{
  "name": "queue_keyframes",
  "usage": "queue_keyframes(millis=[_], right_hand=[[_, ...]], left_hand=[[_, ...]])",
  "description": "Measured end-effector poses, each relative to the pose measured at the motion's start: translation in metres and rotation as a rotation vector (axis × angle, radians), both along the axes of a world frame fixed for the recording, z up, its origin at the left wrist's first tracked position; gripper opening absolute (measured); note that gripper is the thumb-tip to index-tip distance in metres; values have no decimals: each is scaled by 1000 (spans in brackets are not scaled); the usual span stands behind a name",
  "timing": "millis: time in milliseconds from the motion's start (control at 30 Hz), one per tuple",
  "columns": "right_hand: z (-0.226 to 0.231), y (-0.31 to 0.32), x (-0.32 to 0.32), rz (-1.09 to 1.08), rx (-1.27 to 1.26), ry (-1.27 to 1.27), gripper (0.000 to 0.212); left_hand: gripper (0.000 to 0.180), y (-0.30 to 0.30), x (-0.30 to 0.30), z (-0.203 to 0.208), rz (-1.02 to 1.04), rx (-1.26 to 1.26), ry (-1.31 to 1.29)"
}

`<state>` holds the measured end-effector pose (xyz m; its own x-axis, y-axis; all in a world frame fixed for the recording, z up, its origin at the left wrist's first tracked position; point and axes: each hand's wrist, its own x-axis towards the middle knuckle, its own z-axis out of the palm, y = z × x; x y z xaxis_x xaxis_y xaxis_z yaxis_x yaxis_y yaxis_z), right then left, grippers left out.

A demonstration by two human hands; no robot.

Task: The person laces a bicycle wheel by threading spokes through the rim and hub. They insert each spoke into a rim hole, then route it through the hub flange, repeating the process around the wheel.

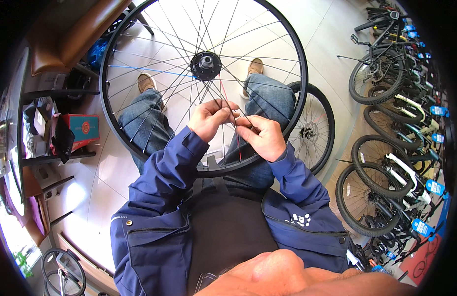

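Observation:
A black bicycle wheel rim (106, 103) with thin spokes and a dark hub (206, 65) rests on my lap, above my jeans. Among the spokes are one red spoke (238, 145) and one blue spoke (149, 70). My left hand (211, 117) pinches spokes just below the hub. My right hand (264, 135) is closed on a spoke close beside it, near the red one. Both sleeves are dark blue.
A second wheel with a tyre (321, 128) stands behind my right knee. A row of bicycles (396, 123) lines the right side. At the left are shelves with an orange and teal box (83, 129) and a brown seat (75, 34). Another wheel (63, 270) lies at the bottom left.

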<state>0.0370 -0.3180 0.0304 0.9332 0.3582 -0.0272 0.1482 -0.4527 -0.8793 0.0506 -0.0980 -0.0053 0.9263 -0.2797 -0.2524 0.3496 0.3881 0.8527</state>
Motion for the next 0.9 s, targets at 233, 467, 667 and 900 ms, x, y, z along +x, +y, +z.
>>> queue_keyframes(millis=[233,467,667,900], right_hand=[[7,3,32,143,152,583,28],[1,9,14,100,-205,-257,16],[-14,14,18,-1,-333,-388,11],[7,9,42,-1,-281,-372,14]], left_hand=[[16,1,-1,-9,-20,18,-37],[26,-12,-2,-12,106,59,-69],[26,-22,-9,-11,159,150,-68],[28,-22,-9,-14,144,121,-38]])
